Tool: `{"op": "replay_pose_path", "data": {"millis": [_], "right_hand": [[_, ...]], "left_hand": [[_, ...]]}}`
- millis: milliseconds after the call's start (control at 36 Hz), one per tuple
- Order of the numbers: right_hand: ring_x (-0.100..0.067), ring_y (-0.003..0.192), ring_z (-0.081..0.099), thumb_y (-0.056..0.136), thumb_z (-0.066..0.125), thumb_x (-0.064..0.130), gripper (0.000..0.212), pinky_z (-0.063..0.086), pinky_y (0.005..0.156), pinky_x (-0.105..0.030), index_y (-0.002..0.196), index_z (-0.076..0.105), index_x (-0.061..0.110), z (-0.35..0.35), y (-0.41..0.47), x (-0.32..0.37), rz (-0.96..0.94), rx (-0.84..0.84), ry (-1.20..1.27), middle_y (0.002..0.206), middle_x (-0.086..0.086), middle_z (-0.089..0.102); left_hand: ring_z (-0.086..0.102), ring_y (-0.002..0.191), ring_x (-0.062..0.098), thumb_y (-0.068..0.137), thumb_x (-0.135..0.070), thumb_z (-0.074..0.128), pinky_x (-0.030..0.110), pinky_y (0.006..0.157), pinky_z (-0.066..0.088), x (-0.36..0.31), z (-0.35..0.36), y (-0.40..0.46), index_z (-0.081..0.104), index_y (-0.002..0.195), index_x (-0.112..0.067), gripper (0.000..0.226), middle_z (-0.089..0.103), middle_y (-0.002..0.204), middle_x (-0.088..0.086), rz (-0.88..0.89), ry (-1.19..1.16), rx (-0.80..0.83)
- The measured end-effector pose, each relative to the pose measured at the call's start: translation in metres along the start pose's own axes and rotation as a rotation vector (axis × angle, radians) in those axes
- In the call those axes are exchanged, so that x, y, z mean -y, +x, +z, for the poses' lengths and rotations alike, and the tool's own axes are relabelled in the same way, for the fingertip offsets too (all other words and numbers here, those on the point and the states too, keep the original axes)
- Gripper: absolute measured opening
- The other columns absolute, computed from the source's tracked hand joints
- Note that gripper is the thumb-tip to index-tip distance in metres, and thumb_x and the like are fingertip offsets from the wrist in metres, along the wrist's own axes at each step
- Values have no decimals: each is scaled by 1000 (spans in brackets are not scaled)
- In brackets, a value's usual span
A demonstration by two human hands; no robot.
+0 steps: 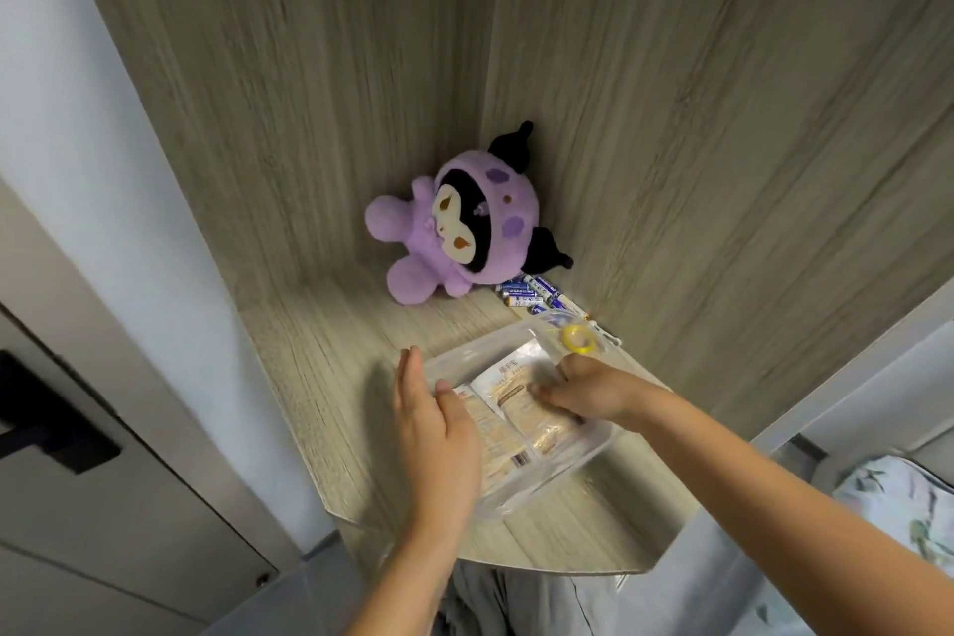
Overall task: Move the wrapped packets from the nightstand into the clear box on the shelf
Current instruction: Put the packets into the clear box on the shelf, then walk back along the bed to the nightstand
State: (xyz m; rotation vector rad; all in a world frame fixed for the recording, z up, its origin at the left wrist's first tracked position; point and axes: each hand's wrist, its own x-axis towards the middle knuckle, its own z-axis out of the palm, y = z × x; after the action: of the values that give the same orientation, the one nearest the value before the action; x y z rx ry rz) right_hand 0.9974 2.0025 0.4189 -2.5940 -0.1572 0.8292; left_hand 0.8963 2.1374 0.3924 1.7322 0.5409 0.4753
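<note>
Both hands reach into the clear plastic box (557,473) on the wooden corner shelf (320,377): left hand (439,434) flat, fingers straight, against its left wall; right hand (583,390) curls onto the wrapped beige packets (516,408) lying inside. Behind sit a purple plush doll (454,227), blue batteries (531,297) and a yellow tape roll (578,338).

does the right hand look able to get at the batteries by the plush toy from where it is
Probably yes. The right hand rests on the packets in the clear box, and the batteries lie loose on the shelf just beyond the box. Only a small yellow ring lies between.
</note>
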Motion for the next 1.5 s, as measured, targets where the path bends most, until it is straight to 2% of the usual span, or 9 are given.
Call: {"op": "replay_pose_path", "data": {"millis": [111,222,361,500,611,750,889,1028,1500], "right_hand": [[-8,69,52,99,45,29,26,42,62,-14,77,49,15,8,-2,8,-9,-14,-68,79,0,56],[-35,129,33,100,32,22,32,28,105,-36,116,54,6,9,-12,22,36,-38,-291,130,-20,48],[-27,118,51,99,38,18,35,40,82,-26,126,53,2,5,-15,16,14,-47,-229,128,-14,55],[-34,133,31,100,30,17,43,27,108,-37,137,36,-5,10,-24,17,20,-74,-376,143,-21,35],[-32,138,23,102,32,28,53,29,110,-37,146,22,1,16,-29,6,-163,-370,-332,149,-14,29],[-26,110,53,93,55,20,31,44,90,-33,123,59,13,25,-66,-16,-451,-765,-210,119,-4,62],[-13,69,53,85,60,19,14,46,64,-30,96,68,25,41,-125,-54,-90,-978,-39,86,11,66],[-30,93,59,85,61,20,20,43,71,-32,104,68,17,89,-201,-108,375,-943,-79,98,-1,67],[-24,117,49,93,47,49,45,45,86,-35,130,49,25,403,-566,-64,1520,-828,180,122,1,61]], "left_hand": [[23,141,8,102,-14,34,12,105,17,-1,1,1,26,149,-15,48,24,156,0,-36,-42,5],[28,138,4,103,-17,34,18,109,21,2,-1,1,31,148,-19,45,29,154,-4,-64,-163,21],[38,133,5,103,-22,36,27,110,30,0,-9,0,42,141,-24,38,42,145,-9,-182,-355,32],[40,125,2,103,-21,36,15,95,31,-4,-19,0,44,140,-23,38,45,137,-13,-186,-322,108],[42,120,-1,102,-16,38,-6,78,32,-2,-29,4,45,138,-18,37,48,135,-11,-122,-242,103],[52,104,2,96,-11,49,22,93,40,-9,-45,8,55,114,-28,25,56,115,-12,201,39,87],[51,90,9,86,-23,48,13,73,37,-33,-46,19,62,101,-17,21,56,103,-6,653,366,314],[60,90,29,84,-27,41,36,75,48,-50,-27,0,67,96,-16,31,68,96,3,1005,617,599],[59,106,24,99,-45,38,35,81,50,2,-33,-361,41,139,-24,46,63,121,1,1934,789,1955]]}}
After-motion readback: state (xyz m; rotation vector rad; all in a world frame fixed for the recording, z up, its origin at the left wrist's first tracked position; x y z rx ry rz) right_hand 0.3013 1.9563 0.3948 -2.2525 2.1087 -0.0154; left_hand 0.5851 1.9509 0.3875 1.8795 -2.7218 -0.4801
